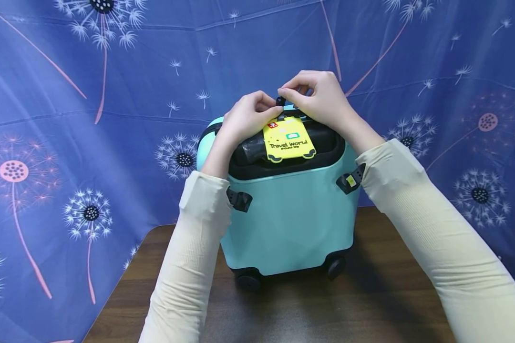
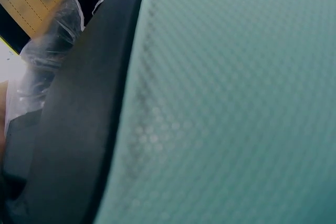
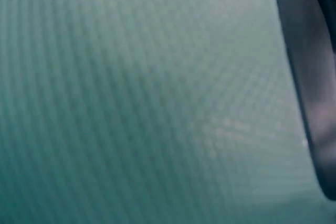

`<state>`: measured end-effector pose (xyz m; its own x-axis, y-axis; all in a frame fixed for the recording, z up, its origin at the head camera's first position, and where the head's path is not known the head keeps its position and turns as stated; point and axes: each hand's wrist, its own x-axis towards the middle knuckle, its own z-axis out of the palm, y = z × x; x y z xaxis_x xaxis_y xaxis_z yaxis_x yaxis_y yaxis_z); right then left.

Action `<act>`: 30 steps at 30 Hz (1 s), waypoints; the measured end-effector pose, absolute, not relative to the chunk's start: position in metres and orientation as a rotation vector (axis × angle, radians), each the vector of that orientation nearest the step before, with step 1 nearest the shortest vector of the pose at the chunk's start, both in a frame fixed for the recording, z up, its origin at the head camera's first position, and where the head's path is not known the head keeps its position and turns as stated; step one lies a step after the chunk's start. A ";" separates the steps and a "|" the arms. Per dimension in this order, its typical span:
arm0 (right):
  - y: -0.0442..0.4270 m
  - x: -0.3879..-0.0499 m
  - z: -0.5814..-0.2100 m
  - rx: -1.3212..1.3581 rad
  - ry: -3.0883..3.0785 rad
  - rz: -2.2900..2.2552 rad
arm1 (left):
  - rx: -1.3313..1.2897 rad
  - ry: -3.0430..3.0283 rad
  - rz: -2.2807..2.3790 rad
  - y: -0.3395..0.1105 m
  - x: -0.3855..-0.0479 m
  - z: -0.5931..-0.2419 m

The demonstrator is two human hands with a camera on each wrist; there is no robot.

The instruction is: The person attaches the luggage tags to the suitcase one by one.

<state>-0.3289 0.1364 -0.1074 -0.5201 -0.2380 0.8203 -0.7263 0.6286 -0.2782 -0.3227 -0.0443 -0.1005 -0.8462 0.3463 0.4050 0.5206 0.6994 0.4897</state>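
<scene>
A small turquoise suitcase stands upright. Across its black top lies a yellow luggage tag printed "Travel World", its lined back side showing in the left wrist view. From the tag's upper end rises a short black strap. My left hand pinches the lower part of this strap between thumb and fingers. My right hand pinches its upper end from the other side. Beneath the tag, the black carry handle is wrapped in clear plastic. The right wrist view shows mostly the suitcase's ribbed shell.
The suitcase's black wheels rest on a dark brown wooden table. A blue cloth with dandelion prints hangs close behind and along the left side. Black wrist straps sit at both sleeve cuffs.
</scene>
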 end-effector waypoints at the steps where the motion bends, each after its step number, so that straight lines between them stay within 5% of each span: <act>1: 0.136 -0.329 -0.107 0.757 -2.076 0.782 | -0.687 -2.628 -0.881 -0.044 -0.323 -0.100; 30: 0.136 -0.328 -0.105 0.711 -2.277 0.822 | -0.660 -2.645 -0.871 -0.044 -0.325 -0.101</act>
